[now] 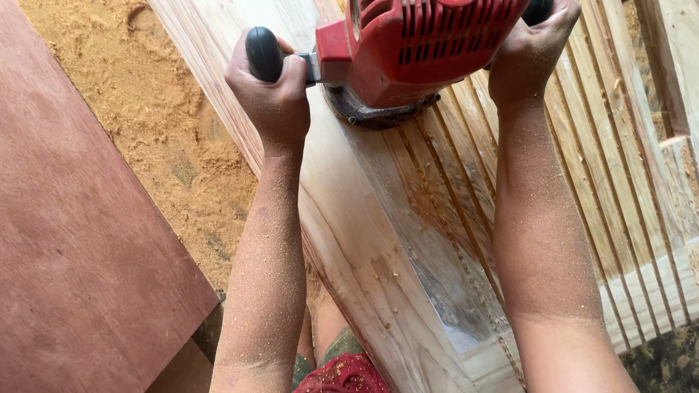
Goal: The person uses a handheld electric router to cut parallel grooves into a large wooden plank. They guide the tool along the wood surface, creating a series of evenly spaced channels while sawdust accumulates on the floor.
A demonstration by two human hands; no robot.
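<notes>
A red power router (415, 47) rests with its round metal base on a pale wooden plank (378, 240) that runs from top left to bottom right. My left hand (271, 91) grips the black knob handle on the tool's left side. On the tool's right side, my right hand (530, 47) is closed around the other black handle at the top edge of the view. Several parallel grooves (466, 167) are cut into the plank right of the tool. Both forearms are dusted with sawdust.
A reddish-brown plywood sheet (80, 240) lies at the left. Loose sawdust (160, 124) covers the ground between it and the plank. More grooved timber (626, 145) lies at the right, with a wooden frame piece (673, 65) beyond. Red patterned clothing (342, 375) shows at the bottom.
</notes>
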